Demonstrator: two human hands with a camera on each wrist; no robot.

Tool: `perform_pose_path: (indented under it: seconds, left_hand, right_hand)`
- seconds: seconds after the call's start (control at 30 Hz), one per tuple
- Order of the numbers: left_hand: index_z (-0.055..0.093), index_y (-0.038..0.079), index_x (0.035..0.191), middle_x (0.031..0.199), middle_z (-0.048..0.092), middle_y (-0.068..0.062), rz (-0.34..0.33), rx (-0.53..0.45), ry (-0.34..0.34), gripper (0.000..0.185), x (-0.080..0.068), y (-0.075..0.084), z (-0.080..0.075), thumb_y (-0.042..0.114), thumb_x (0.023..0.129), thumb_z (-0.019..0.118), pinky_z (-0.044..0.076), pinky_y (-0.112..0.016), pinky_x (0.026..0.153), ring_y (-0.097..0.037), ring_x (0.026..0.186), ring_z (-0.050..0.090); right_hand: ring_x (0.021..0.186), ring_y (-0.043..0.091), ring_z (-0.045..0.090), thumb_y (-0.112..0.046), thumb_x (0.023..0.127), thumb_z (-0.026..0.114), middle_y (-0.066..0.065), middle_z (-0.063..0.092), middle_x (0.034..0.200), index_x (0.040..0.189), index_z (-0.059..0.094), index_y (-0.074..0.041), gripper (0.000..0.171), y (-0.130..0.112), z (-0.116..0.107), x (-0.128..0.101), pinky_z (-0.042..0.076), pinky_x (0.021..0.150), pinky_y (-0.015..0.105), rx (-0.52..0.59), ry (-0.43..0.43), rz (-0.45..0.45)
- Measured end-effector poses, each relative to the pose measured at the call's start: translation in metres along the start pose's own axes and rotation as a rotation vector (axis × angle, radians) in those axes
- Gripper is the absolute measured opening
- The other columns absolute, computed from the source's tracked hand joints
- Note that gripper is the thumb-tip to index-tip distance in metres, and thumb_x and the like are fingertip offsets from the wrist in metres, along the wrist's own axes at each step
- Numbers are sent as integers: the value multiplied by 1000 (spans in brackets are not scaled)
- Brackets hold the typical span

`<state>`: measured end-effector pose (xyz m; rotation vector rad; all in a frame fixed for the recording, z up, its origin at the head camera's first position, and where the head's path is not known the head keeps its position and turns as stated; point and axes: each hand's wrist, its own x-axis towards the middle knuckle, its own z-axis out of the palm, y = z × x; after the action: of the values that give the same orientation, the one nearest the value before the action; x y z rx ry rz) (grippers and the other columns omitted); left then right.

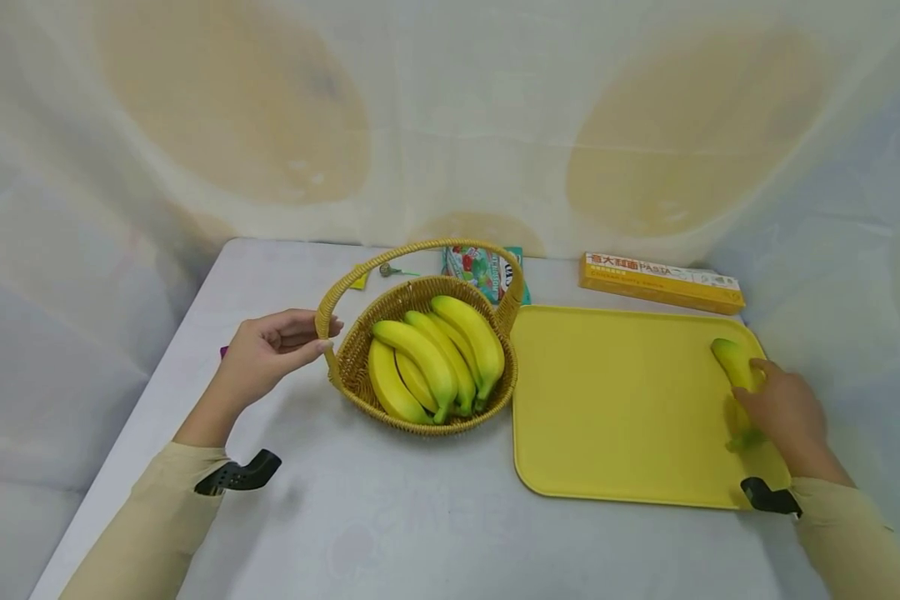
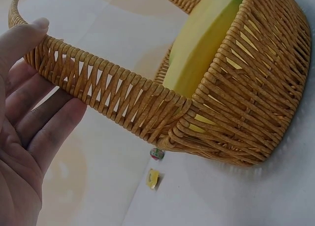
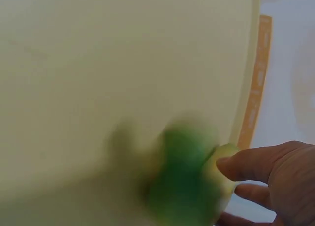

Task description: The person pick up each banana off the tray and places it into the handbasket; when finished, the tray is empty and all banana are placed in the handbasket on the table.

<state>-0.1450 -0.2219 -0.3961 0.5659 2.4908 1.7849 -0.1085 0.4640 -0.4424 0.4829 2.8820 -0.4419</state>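
At the left of the table (image 1: 390, 517), the left hand (image 1: 270, 354) has its thumb on the wicker basket's (image 1: 360, 367) handle, fingers relaxed beneath it without closing; bananas (image 1: 435, 354) fill the basket. On the yellow tray's (image 1: 615, 408) right side, the right hand (image 1: 783, 417) grips a single banana (image 1: 735, 362), long axis running near to far, green stem toward the near edge and blunt tip pointing far, slightly left.
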Motion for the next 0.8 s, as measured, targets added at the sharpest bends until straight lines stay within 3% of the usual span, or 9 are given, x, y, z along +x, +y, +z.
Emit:
perform_pose_path:
  seconds: [0.2,0.37,0.6,0.8]
  left_hand:
    - [69,2,123,120,73,-12,7,12,-4,29,1,-1,1,8,95,74,57,-23,92,-14,108,71]
    - [69,2,123,120,73,-13,14,11,-7,29,1,-1,1,7,95,73,56,-23,92,-14,109,71]
    - [69,1,123,120,73,-13,23,5,-7,29,1,-2,0,6,94,73,57,-23,91,-11,108,71]
    - [69,1,123,120,73,-14,20,19,-4,29,1,0,0,7,94,74,57,-23,91,-19,109,72]
  right_hand:
    - [102,55,51,-27,99,62,46,41,134,152,28,8,72,3,0,2,48,77,61,-4,-30,19]
    - [102,54,53,-28,99,63,44,44,136,152,31,6,70,-9,1,-1,48,78,61,7,-2,-54]
    - [107,54,59,-27,98,68,40,51,134,152,40,0,67,-65,-2,-21,54,68,54,60,58,-287]
    - [107,46,62,-25,97,71,28,57,134,153,45,-9,63,-127,-8,-49,56,64,47,89,47,-459]
